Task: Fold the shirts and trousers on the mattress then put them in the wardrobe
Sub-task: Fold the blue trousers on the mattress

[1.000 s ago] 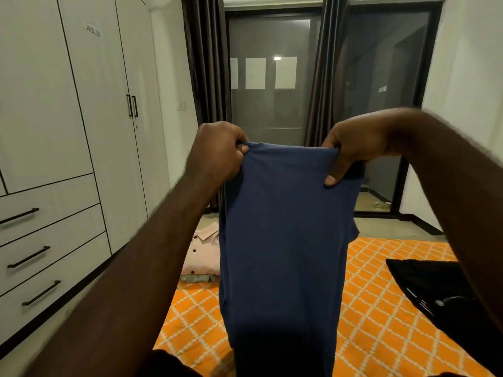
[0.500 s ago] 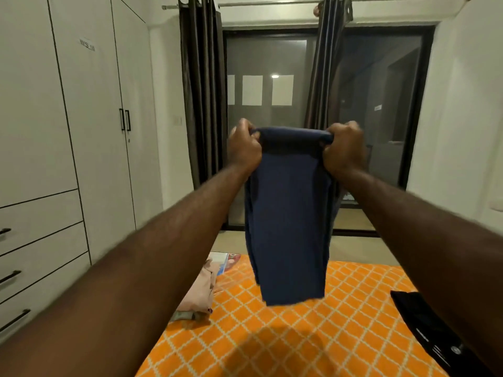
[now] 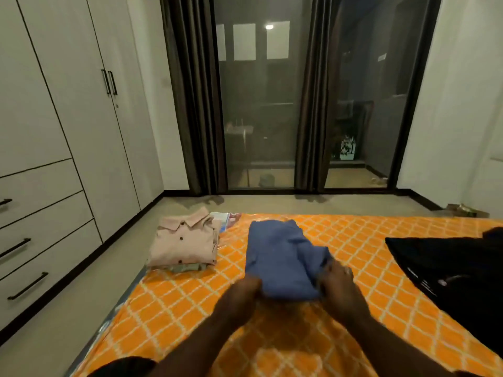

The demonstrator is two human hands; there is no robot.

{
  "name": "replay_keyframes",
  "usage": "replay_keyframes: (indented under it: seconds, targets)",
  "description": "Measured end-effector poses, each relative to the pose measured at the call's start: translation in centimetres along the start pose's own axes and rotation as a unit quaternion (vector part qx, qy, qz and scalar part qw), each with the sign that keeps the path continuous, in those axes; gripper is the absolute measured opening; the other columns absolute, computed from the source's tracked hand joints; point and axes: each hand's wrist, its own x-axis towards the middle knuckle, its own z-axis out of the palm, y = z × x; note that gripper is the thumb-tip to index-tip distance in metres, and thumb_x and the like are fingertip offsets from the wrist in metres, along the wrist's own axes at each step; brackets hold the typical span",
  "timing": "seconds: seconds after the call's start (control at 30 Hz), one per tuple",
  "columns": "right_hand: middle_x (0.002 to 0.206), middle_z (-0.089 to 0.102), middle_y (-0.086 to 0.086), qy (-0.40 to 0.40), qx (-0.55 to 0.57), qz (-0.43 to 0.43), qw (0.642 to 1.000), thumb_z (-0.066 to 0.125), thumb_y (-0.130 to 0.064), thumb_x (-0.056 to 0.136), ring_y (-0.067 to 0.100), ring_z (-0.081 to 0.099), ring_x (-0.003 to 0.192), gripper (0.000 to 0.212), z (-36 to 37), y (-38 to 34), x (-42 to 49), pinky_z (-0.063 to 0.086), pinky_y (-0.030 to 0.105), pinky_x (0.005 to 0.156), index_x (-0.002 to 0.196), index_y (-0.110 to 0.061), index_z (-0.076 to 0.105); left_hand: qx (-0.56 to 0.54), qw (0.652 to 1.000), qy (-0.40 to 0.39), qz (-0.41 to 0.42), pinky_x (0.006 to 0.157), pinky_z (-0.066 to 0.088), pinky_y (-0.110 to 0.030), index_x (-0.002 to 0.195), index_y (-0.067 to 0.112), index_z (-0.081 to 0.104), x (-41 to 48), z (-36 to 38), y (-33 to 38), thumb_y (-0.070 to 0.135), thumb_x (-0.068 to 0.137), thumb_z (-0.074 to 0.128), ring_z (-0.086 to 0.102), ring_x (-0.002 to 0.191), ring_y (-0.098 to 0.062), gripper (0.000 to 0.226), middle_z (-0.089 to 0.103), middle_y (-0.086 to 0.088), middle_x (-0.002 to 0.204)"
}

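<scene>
The wardrobe (image 3: 68, 118) stands shut along my left, doors and drawers all closed, so I judge that nothing goes in until the folding is done. The mattress (image 3: 353, 240) lies on the floor beside it and serves as my folding surface.

On its right side a black garment (image 3: 449, 268) lies spread and unfolded, well apart from the rest; I take it as waiting its turn. The blue garment (image 3: 283, 262) lies flat in the middle of the mattress, doubled over, with a loose ridge of cloth on its right half. It is placed straight ahead of me so that both arms can reach it evenly. A pink shirt (image 3: 187, 240), folded, sits at the far left corner on an olive piece, the side nearest the wardrobe.

My left hand (image 3: 245, 291) clutches the near left corner of the blue garment, fingers curled under. My right hand (image 3: 337, 284) grips the near right edge at the ridge. Both are blurred, so I cannot tell the finer finger placement.
</scene>
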Motion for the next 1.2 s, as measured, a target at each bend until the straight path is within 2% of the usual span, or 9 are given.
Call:
replay_keyframes:
  seconds: [0.1, 0.23, 0.33, 0.43, 0.6, 0.83, 1.0, 1.1, 1.2]
  targets:
    - [0.146, 0.033, 0.007, -0.235, -0.085, 0.057, 0.967, 0.057, -0.036, 0.093, 0.035, 0.034, 0.142, 0.043, 2.9, -0.5, -2.0, 0.046, 0.047, 0.106, 0.135, -0.029, 0.052, 0.15, 0.969, -0.194, -0.033, 0.09, 0.048, -0.038, 0.116, 0.019, 0.069, -2.4, 2.7, 0.6, 0.034, 0.093, 0.059, 0.06, 0.117, -0.033, 0.029, 0.065, -0.011, 0.124]
    - [0.137, 0.056, 0.011, -0.309, -0.128, 0.06, 0.94, 0.075, -0.041, 0.073, 0.036, 0.052, 0.132, 0.06, 1.5, -1.9, -0.1, 0.049, 0.05, 0.104, 0.129, -0.021, 0.062, 0.202, 0.97, -0.135, 0.029, 0.079, 0.045, -0.039, 0.11, 0.025, 0.06, -1.1, 0.9, 0.6, 0.041, 0.085, 0.065, 0.056, 0.11, -0.036, 0.031, 0.057, -0.008, 0.118]
    - [0.124, 0.065, 0.006, -0.275, -0.07, 0.072, 0.956, 0.077, -0.051, 0.07, 0.034, 0.06, 0.12, 0.049, 1.0, -1.3, 0.8, 0.053, 0.041, 0.096, 0.112, -0.027, 0.071, 0.23, 0.959, -0.163, 0.034, 0.087, 0.044, -0.042, 0.128, 0.029, 0.051, -1.5, 1.7, -1.0, 0.046, 0.084, 0.064, 0.048, 0.115, -0.034, 0.049, 0.045, -0.009, 0.131]
    - [0.131, 0.059, 0.007, -0.171, 0.049, 0.085, 0.98, 0.073, -0.041, 0.075, 0.036, 0.059, 0.121, 0.047, 1.5, -0.3, 1.2, 0.053, 0.041, 0.096, 0.121, -0.036, 0.068, 0.223, 0.955, -0.195, 0.018, 0.099, 0.04, -0.046, 0.143, 0.031, 0.04, -1.7, 2.7, -0.8, 0.048, 0.088, 0.063, 0.043, 0.127, -0.037, 0.062, 0.038, -0.011, 0.144]
    - [0.118, 0.07, 0.017, -0.198, -0.008, 0.115, 0.973, 0.059, -0.016, 0.092, 0.037, 0.065, 0.111, 0.023, 2.3, 0.3, 0.6, 0.051, 0.037, 0.09, 0.109, -0.009, 0.072, 0.202, 0.958, -0.201, 0.006, 0.098, 0.047, -0.047, 0.144, 0.032, 0.039, -1.5, 2.6, -1.0, 0.048, 0.088, 0.064, 0.048, 0.125, -0.036, 0.064, 0.04, -0.006, 0.145]
    - [0.139, 0.055, 0.016, -0.262, -0.093, 0.172, 0.945, 0.06, -0.027, 0.091, 0.036, 0.059, 0.126, 0.048, 2.9, 2.0, 0.7, 0.052, 0.045, 0.102, 0.137, -0.013, 0.054, 0.196, 0.968, -0.157, 0.003, 0.091, 0.051, -0.048, 0.139, 0.027, 0.047, -1.3, 2.4, -2.1, 0.029, 0.094, 0.056, 0.053, 0.119, -0.035, 0.046, 0.045, -0.004, 0.143]
    - [0.147, 0.041, 0.011, -0.213, -0.143, 0.086, 0.963, 0.046, -0.039, 0.105, 0.036, 0.051, 0.129, 0.042, 2.4, 2.0, 0.2, 0.047, 0.047, 0.1, 0.146, -0.034, 0.042, 0.189, 0.974, -0.119, -0.039, 0.095, 0.051, -0.05, 0.148, 0.03, 0.036, -0.7, 3.0, -2.9, 0.028, 0.092, 0.058, 0.05, 0.126, -0.034, 0.06, 0.033, -0.002, 0.155]
    - [0.159, 0.028, 0.012, -0.276, -0.153, 0.074, 0.946, 0.047, -0.054, 0.101, 0.037, 0.045, 0.135, 0.066, 3.5, 3.2, -1.0, 0.043, 0.046, 0.107, 0.159, -0.048, 0.015, 0.185, 0.969, -0.156, -0.052, 0.107, 0.045, -0.046, 0.156, 0.032, 0.028, -0.8, 3.1, -3.0, 0.033, 0.093, 0.062, 0.039, 0.14, -0.033, 0.072, 0.021, -0.004, 0.165]
    - [0.164, 0.017, 0.015, -0.301, -0.145, 0.08, 0.939, 0.06, -0.057, 0.095, 0.039, 0.039, 0.14, 0.086, 4.4, 5.0, -1.2, 0.042, 0.048, 0.111, 0.159, -0.051, 0.003, 0.145, 0.972, -0.176, -0.061, 0.114, 0.039, -0.044, 0.157, 0.037, 0.026, -1.0, 3.1, -3.3, 0.059, 0.076, 0.077, 0.031, 0.148, -0.029, 0.098, 0.015, -0.001, 0.168]
